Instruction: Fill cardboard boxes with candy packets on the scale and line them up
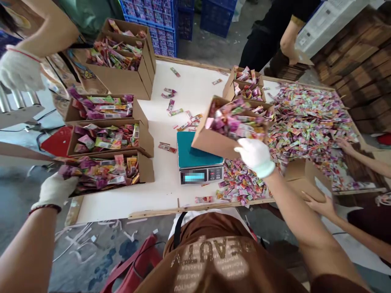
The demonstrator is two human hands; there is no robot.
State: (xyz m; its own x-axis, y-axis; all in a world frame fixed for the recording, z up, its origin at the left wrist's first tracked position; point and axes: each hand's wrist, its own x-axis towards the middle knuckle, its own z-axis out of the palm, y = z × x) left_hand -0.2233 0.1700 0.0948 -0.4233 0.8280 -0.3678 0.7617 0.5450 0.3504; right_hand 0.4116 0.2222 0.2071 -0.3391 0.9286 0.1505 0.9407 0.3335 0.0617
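Note:
My right hand (255, 156), in a white glove, grips the near edge of an open cardboard box (210, 140) full of small colourful packets. That box is tilted and hangs over the teal plate of a digital scale (200, 162); whether it touches the plate I cannot tell. At the far left of the table, my gloved left hand (56, 189) is closed at the left end of another filled cardboard box (146, 170). Its fingertips are partly hidden among the packets. Two more filled boxes (146, 138) stand in a row behind that one.
A large heap of packets (308, 122) covers the table's right side. A co-worker's hands hold an open box (305, 177) at right. Filled boxes (122, 81) stand at back left, where another person's gloved hand (21, 69) hangs. Blue crates (149, 24) are stacked behind.

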